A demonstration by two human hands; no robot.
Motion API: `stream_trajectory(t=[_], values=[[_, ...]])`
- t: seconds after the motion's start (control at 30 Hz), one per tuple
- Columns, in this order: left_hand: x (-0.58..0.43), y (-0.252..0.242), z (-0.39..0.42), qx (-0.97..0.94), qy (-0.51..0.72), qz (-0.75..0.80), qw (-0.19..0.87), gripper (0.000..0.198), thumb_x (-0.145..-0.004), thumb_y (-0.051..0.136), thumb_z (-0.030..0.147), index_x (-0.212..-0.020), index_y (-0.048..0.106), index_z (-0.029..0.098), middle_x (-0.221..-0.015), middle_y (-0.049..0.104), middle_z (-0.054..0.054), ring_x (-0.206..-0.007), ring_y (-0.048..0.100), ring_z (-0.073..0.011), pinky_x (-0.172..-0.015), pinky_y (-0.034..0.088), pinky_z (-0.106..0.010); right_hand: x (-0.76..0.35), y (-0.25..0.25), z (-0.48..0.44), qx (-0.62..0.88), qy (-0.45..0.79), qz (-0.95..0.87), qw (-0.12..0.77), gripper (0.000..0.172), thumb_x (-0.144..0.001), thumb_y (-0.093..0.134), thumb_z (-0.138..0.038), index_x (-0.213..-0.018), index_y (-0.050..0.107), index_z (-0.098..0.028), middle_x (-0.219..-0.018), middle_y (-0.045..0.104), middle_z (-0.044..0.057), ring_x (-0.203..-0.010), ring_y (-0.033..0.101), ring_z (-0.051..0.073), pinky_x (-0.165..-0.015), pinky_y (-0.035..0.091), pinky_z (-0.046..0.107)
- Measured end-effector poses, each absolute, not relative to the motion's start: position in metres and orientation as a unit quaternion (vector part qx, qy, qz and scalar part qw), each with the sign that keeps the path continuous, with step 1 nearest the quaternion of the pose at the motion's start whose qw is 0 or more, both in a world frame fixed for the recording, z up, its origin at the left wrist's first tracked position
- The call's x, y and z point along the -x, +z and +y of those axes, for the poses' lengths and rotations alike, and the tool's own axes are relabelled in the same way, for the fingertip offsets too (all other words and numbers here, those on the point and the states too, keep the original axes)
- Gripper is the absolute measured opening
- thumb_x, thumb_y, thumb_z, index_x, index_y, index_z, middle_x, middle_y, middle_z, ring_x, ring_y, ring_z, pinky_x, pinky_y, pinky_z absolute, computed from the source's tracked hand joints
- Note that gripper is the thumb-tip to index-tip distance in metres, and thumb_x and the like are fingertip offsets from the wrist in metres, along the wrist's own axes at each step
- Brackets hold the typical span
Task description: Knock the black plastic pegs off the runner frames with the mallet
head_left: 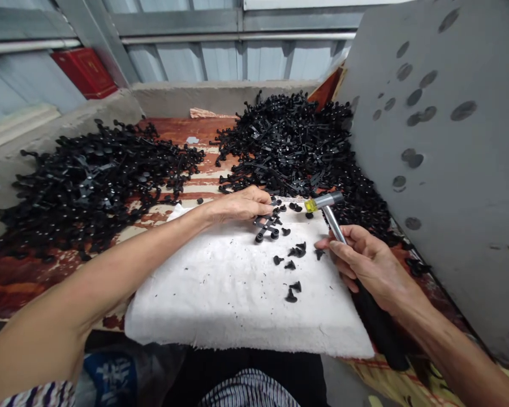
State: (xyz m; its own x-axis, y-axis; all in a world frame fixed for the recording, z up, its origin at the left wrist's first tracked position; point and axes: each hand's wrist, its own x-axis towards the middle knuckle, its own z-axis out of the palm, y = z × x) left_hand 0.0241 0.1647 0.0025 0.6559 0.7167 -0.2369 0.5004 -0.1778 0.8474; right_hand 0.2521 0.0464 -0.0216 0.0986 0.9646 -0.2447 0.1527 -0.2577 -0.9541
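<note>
My left hand (248, 203) reaches over the far part of a white cloth (212, 299), its fingers pinched on a black metal linkage piece (265, 227) with small round ends. My right hand (365, 260) is wrapped round a mallet (333, 223) by its metal shaft, just above the black grip. The mallet's head points left, with a clear yellow face, and hangs above the cloth's right side. Several small black knobs (291, 295) with flared ends lie scattered on the cloth between my hands. One more black knob (319, 254) is right beside my right fingertips.
A large heap of black linkage pieces (288, 141) rises behind the cloth, and another heap (89, 175) spreads at the left. A grey spotted panel (441, 147) stands along the right side. A low concrete ledge (173, 99) and a red box (85, 72) are at the back.
</note>
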Motion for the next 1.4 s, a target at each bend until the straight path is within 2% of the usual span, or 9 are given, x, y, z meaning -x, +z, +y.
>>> stream_trajectory(t=[0.17, 0.8, 1.0, 1.4], values=[[-0.025, 0.000, 0.168, -0.772, 0.100, 0.417, 0.468, 0.023, -0.079, 0.057, 0.025, -0.058, 0.053, 0.014, -0.053, 0.044, 0.003, -0.048, 0.032, -0.0066, -0.047, 0.021, -0.023, -0.253, -0.022, 0.048, 0.623, 0.502, -0.441, 0.406, 0.038, -0.062, 0.066, -0.047, -0.086, 0.055, -0.020, -0.045, 0.037, -0.012, -0.035, 0.027, 0.006, -0.028, 0.027, 0.019], [-0.021, -0.011, 0.166, -0.752, 0.127, 0.418, 0.493, 0.021, -0.079, 0.057, 0.026, -0.062, 0.053, 0.015, -0.054, 0.042, 0.003, -0.047, 0.031, -0.0068, -0.046, 0.018, -0.025, -0.252, -0.024, 0.049, 0.634, 0.489, -0.444, 0.402, 0.038, -0.063, 0.065, -0.045, -0.088, 0.054, -0.018, -0.048, 0.042, -0.011, -0.035, 0.029, 0.005, -0.028, 0.028, 0.018], [-0.021, -0.012, 0.165, -0.746, 0.133, 0.424, 0.496, 0.022, -0.078, 0.059, 0.027, -0.061, 0.053, 0.015, -0.052, 0.042, 0.003, -0.045, 0.031, -0.0069, -0.045, 0.018, -0.025, -0.252, -0.025, 0.049, 0.637, 0.489, -0.443, 0.400, 0.038, -0.063, 0.065, -0.045, -0.088, 0.055, -0.018, -0.046, 0.038, -0.012, -0.035, 0.029, 0.005, -0.028, 0.027, 0.018], [-0.029, 0.001, 0.161, -0.773, 0.112, 0.463, 0.419, 0.023, -0.078, 0.053, 0.020, -0.056, 0.046, 0.017, -0.050, 0.038, 0.005, -0.046, 0.033, -0.0072, -0.047, 0.022, -0.024, -0.254, -0.027, 0.047, 0.632, 0.486, -0.457, 0.396, 0.035, -0.069, 0.065, -0.045, -0.089, 0.055, -0.019, -0.048, 0.036, -0.011, -0.036, 0.029, 0.006, -0.029, 0.027, 0.019]])
